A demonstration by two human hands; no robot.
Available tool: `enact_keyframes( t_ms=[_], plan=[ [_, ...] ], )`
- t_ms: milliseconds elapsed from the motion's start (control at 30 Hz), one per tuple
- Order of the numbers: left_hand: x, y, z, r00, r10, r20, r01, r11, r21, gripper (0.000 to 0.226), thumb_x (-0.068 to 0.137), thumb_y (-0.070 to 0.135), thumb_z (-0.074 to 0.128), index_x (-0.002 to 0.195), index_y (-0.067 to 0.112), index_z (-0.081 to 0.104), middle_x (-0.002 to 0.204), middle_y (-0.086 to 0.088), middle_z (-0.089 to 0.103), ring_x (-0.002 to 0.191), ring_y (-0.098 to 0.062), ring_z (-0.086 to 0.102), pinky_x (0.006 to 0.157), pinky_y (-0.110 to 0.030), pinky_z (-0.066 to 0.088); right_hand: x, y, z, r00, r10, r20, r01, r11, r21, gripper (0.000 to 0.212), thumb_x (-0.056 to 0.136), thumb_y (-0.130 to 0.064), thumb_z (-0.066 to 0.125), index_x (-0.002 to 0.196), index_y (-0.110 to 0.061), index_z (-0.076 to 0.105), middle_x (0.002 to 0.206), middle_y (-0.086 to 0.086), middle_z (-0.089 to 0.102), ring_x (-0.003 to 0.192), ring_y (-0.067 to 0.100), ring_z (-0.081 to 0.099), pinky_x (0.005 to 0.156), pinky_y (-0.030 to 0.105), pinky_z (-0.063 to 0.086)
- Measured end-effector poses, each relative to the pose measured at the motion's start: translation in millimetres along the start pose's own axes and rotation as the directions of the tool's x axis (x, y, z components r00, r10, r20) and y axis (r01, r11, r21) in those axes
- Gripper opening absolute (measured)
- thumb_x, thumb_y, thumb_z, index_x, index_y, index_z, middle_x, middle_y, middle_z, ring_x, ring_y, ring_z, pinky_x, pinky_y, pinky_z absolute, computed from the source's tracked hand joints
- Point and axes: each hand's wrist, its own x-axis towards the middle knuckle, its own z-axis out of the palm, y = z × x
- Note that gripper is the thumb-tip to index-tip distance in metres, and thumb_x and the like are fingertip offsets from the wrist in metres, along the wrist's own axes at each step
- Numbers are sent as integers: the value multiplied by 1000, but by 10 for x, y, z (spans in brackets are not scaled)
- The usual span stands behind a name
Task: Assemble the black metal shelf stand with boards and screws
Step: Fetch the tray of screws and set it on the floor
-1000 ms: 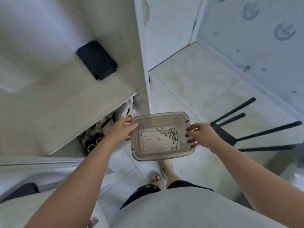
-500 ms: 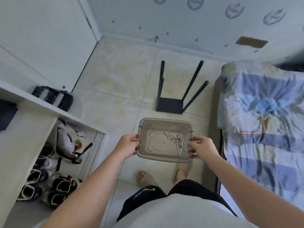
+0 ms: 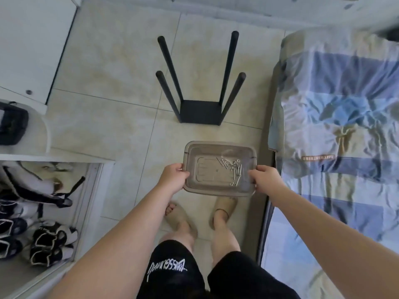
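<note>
I hold a clear grey plastic tray (image 3: 203, 147) level in front of me, above the floor. My left hand (image 3: 172, 176) grips its left rim and my right hand (image 3: 264, 179) grips its right rim. Several silver screws (image 3: 234, 171) lie loose in the tray's right half. The black metal shelf stand (image 3: 199, 114) stands upside down on the tiled floor just beyond the tray, its black base board on the floor and its four legs pointing up.
A bed with a blue patterned cover (image 3: 336, 134) fills the right side. At the left, a white cabinet (image 3: 32, 50) and an open shoe shelf (image 3: 38, 212) with several shoes. My feet in slippers (image 3: 224, 207) stand on the tiles under the tray.
My view has swung from the white cabinet round to the stand, which now sits straight ahead and nearer. Both hands have kept their hold on the tray throughout.
</note>
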Motion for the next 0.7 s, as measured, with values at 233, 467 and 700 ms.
enact_keyframes(
  t_ms=[233,467,700],
  plan=[
    [1407,-225,592,997,-79,-21,80,996,43,17,87,6,57,85,19,69,75,-4,65,68,-23,57,66,-29,43,1490,268,322,993,112,28,-111,993,-38,20,90,-12,62,73,-13,52,74,8,48,70,23,44,68,35,38],
    [3202,-772,1088,998,-65,6,64,988,143,14,87,11,59,96,11,69,86,-8,67,76,-29,59,66,-31,46,3230,593,900,987,161,-28,-160,987,34,3,90,-11,65,89,-9,67,87,12,57,80,25,53,74,38,47],
    [4594,-1049,1446,999,10,-32,-6,992,125,18,86,12,58,101,11,67,97,-12,71,80,-32,64,64,-31,45,4589,714,1293,992,108,-65,-105,993,46,14,96,-18,62,109,-13,64,90,3,63,87,23,61,94,43,53]
  ],
)
